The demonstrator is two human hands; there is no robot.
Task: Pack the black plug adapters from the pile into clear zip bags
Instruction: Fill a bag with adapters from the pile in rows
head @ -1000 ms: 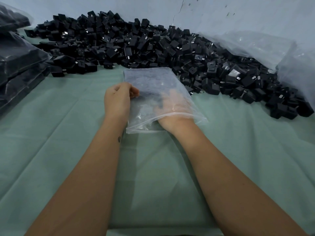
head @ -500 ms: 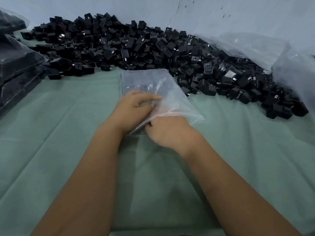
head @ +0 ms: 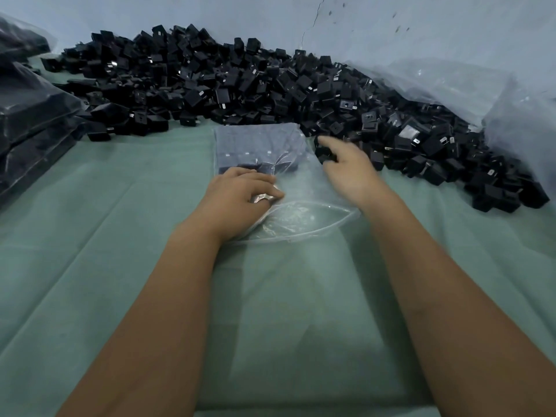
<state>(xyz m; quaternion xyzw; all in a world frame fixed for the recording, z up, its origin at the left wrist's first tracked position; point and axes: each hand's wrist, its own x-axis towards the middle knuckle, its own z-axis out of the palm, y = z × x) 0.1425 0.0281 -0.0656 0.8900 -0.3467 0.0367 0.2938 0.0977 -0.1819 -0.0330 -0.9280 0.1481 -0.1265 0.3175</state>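
While left hand (head: 240, 194) pinches bag (head: 270, 176) mouth open, right hand (head: 346, 170) reaches past bag's right edge, fingers curled on adapter (head: 326, 152) at pile (head: 270, 85) edge. Pile just beyond bag; bag long axis runs away from person; mouth nearest.

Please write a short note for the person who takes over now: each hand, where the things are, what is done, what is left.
Left hand: grips the near edge of the clear plastic zip bag, holding its mouth open on the green cloth.
Right hand: at the near edge of the big pile of black plug adapters, fingers around one black adapter; the picture is blurred there.
Done: a few adapters lie in the far end of the bag. Dark filled bags are stacked at far left.
Left: put this adapter in, fill the bag, zip it, then continue with the pile.
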